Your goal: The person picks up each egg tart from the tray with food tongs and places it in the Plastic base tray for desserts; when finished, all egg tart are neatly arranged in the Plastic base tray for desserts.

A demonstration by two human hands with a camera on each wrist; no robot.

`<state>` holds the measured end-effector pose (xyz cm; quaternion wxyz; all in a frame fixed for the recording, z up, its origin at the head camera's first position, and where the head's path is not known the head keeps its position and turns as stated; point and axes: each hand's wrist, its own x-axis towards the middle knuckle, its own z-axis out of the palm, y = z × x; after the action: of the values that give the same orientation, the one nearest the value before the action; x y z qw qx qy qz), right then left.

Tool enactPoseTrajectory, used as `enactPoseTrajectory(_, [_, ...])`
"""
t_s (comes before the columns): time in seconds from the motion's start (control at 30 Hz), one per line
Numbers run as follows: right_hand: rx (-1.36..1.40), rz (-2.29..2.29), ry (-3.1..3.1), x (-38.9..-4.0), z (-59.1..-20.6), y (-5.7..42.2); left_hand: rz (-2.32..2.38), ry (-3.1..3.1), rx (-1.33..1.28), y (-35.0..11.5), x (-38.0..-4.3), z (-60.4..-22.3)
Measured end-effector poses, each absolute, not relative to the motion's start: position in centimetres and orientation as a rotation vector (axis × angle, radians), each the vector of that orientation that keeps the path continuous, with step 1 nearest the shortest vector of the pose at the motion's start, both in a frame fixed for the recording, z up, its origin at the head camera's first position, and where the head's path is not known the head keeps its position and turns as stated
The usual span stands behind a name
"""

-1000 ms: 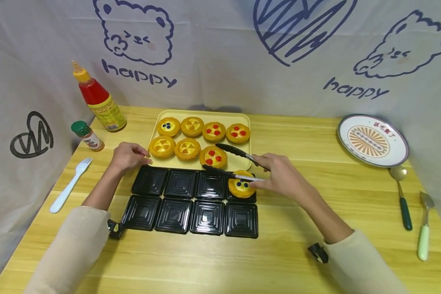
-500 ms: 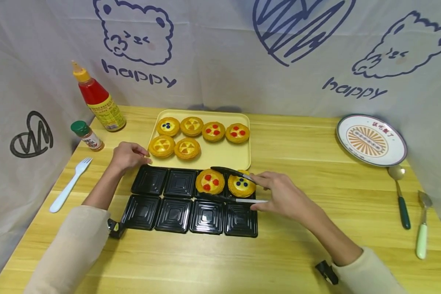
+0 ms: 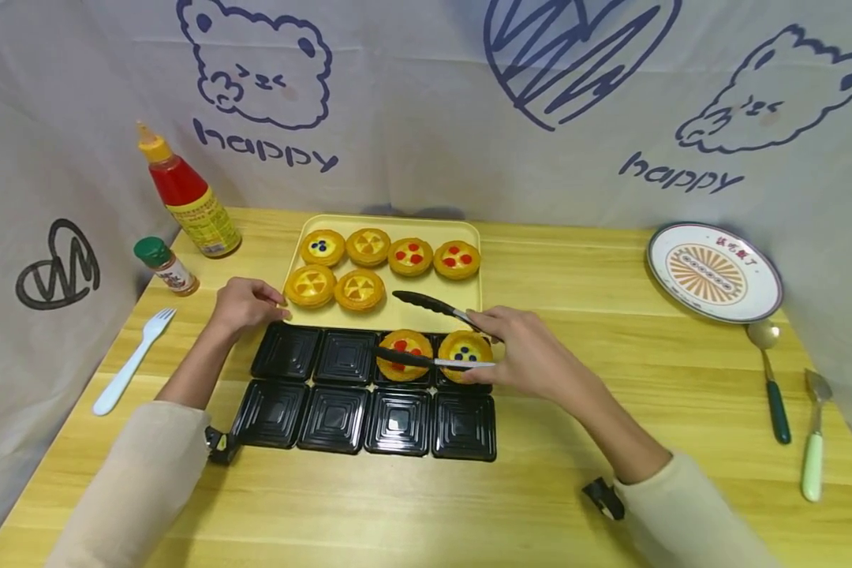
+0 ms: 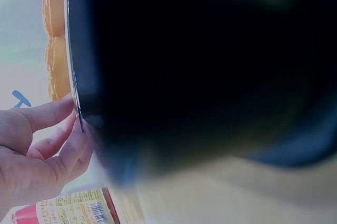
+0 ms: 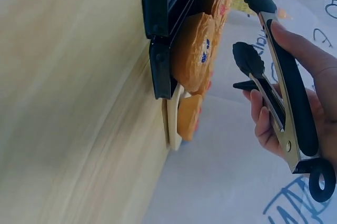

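Note:
In the head view my left hand (image 3: 244, 306) pinches the back left corner of a black compartment tray (image 3: 270, 412) between thumb and fingers. The left wrist view catches those fingers at the tray's thin edge. My right hand (image 3: 524, 349) grips a pair of black-tipped kitchen tongs (image 5: 290, 90), their arms spread with nothing between the tips. The tongs hang over two tarts in the tray's back row, a red-topped tart (image 3: 401, 371) and a blueberry tart (image 3: 466, 344) at the right end. One tong arm crosses in front of both.
Behind the black tray lies a yellow tray (image 3: 469, 296) bearing several tarts. At left stand a sauce bottle (image 3: 192, 197) and a green-capped spice jar (image 3: 166, 267), with a blue fork (image 3: 135, 361) nearby. A plate (image 3: 715, 272), a spoon (image 3: 774, 394) and a green-handled utensil (image 3: 813, 457) lie at right.
The tongs carried a red-topped tart from the yellow tray into the black tray, beside the blueberry tart, then spread and lifted off it. My left hand stayed at the corner.

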<state>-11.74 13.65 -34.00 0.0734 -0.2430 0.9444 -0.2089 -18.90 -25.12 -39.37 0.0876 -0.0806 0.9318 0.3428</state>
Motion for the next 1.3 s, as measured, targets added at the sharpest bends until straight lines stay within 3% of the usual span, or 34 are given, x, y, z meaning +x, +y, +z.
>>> enactPoseTrajectory(0.3, [-0.636, -0.595, 2.784, -16.1, -34.9, 9.8, 1.015, 2.781, -0.212, -25.2, -18.5, -39.6])
enactPoseTrajectory(0.6, [-0.666, -0.537, 2.782, -17.9, -35.8, 7.6, 1.024, 2.767, -0.2, -25.1, -18.5, -39.6])
enactPoseTrajectory(0.87, [-0.659, -0.61, 2.792, -17.2, -35.3, 8.3, 1.003, 2.78, -0.194, -24.9, -18.8, -39.5])
enactPoseTrajectory(1.3, [-0.785, -0.57, 2.715, -12.8, -33.6, 8.4, 0.979, 2.812, -0.188, -25.0, -18.8, -39.4])
